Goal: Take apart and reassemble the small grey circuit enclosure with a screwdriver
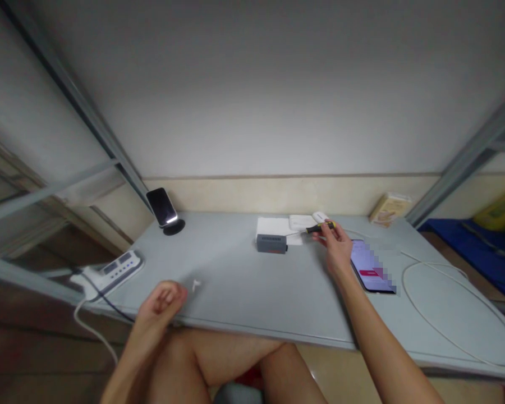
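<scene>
The left hand [162,300] is hovering with fingers loosely curled and empty at the near edge of the counter [252,292], beside a small white piece [196,285]. Farther back, the right hand [335,247] is gripping a yellow-and-black screwdriver [320,228] just right of the grey box [271,243], with the phone [371,266] lying right of that hand

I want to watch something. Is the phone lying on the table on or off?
On. The phone lies flat beside the right hand, its screen lit pale with a red bar.

yellow-black screwdriver [320,228], grey box [271,243], pale grey table [252,292]
</scene>
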A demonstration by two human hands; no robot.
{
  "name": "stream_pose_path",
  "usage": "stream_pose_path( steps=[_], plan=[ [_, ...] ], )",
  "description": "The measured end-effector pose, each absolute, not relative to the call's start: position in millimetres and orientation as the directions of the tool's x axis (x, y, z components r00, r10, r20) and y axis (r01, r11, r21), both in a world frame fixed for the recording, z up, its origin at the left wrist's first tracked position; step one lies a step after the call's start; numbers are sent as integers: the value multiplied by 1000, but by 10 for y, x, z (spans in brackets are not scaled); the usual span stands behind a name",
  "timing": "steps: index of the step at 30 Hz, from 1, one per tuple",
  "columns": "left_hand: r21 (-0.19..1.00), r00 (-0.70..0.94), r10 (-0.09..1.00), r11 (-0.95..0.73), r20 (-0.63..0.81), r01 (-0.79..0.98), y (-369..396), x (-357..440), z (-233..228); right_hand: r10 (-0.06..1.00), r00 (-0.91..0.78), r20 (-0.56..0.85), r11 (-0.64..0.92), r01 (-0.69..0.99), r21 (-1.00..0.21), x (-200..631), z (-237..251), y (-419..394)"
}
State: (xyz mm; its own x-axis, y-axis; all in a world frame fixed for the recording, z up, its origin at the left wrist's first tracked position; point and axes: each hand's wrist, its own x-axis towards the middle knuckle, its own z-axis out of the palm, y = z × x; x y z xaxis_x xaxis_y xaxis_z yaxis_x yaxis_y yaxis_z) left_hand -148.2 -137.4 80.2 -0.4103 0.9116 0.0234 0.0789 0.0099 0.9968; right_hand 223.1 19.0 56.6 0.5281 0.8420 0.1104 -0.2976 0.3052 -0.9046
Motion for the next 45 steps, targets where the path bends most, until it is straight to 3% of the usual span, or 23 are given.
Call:
stream_pose_path(
  steps=[1, 4, 8, 12, 18, 25, 29, 36, 45],
  plan=[
    [981, -260, 963, -22, 72, 191, -1259, -1398, 818, 843, 529, 91, 294, -312, -904, 2233, 545, 165],
    [845, 19, 963, -245, 268, 476, -799, -984, 766, 857, 513, 35, 259, -372, -891, 2237, 489, 87],
    [692, 139, 872, -461, 470, 555, -182, -455, 523, 881, 471, -39, 197, -440, -876, 2253, 427, 5],
    [717, 203, 852, -518, 483, 467, 124, -259, 287, 889, 451, -81, 169, -487, -857, 2290, 380, -28],
    [846, 92, 910, -410, 404, 341, 132, -241, 81, 877, 477, -66, 153, -407, -900, 2314, 330, -20],
    [885, 107, 935, -355, 339, 302, 31, -237, 56, 868, 496, -10, 121, -230, -966, 2242, 302, -66],
    [838, 111, 939, -342, 327, 425, 46, -232, 45, 863, 506, 15, 109, -156, -982, 2215, 319, -102],
    [626, 183, 875, -453, 448, 634, 97, -265, 14, 852, 523, 22, 97, -118, -988, 2201, 337, -179],
    [706, 127, 870, -465, 476, 534, 66, -267, -13, 788, 610, 87, 98, 16, -995, 2246, 221, -500]
  ],
)
